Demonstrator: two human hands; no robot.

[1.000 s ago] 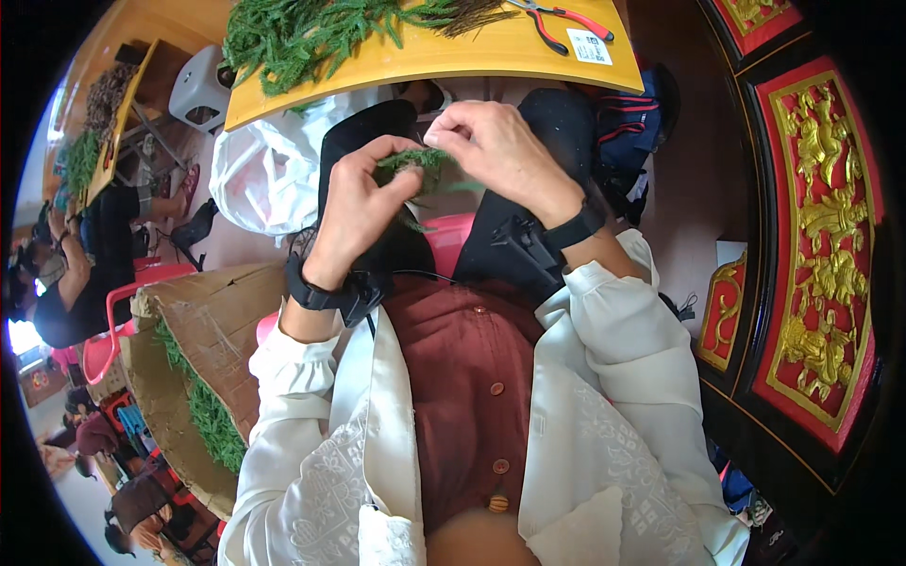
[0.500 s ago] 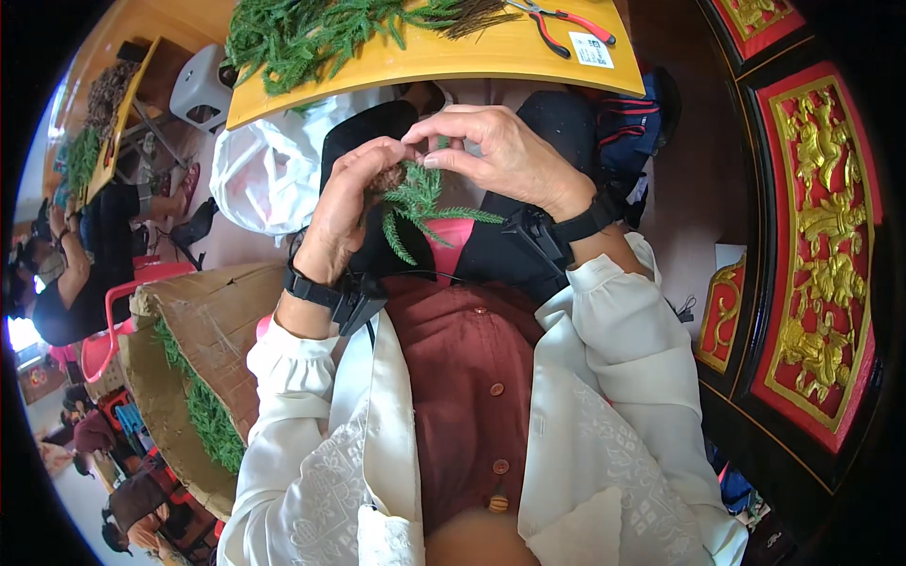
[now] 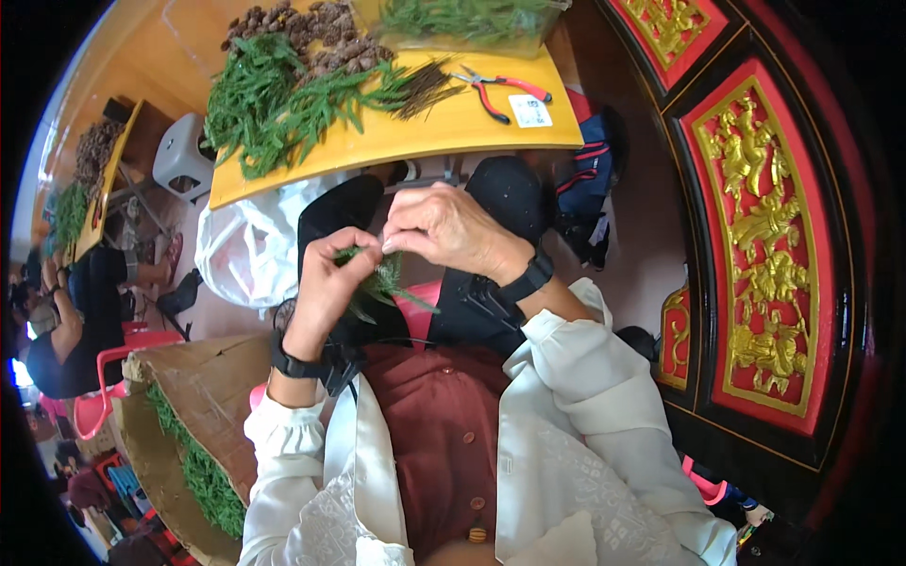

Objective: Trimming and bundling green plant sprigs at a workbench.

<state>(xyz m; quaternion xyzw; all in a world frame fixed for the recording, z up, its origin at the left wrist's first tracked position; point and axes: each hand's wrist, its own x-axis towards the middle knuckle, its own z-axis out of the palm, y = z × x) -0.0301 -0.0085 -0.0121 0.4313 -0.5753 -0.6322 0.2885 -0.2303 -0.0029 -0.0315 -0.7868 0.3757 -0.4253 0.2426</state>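
Note:
My left hand [image 3: 332, 275] is closed in a pinch around a green artificial pine sprig [image 3: 380, 281]. Its needled tips stick out below the fingers, over my lap. My right hand [image 3: 451, 229] comes in from the other side, thumb and fingers pressed together. The two sets of fingertips meet above the sprig. Whatever the right fingers pinch is too small or covered to make out. On the yellow table [image 3: 444, 134] ahead lie a heap of green pine sprigs [image 3: 253, 106], brown pine cones [image 3: 344, 57], thin dark wire stems [image 3: 423, 90] and red-handled pliers [image 3: 491, 94].
A clear box [image 3: 462, 24] of greenery stands at the table's back. Below the table's left side hangs a white plastic bag [image 3: 250, 241]. An open cardboard box [image 3: 212, 377] with greenery is at my left. Carved gold-and-red panels [image 3: 769, 245] line the right. Another person [image 3: 80, 302] sits far left.
The view has shifted, bringing more of the tabletop in. My fingertips have come together, and the sprig is turned and more covered. A brown patch by my left fingers no longer shows.

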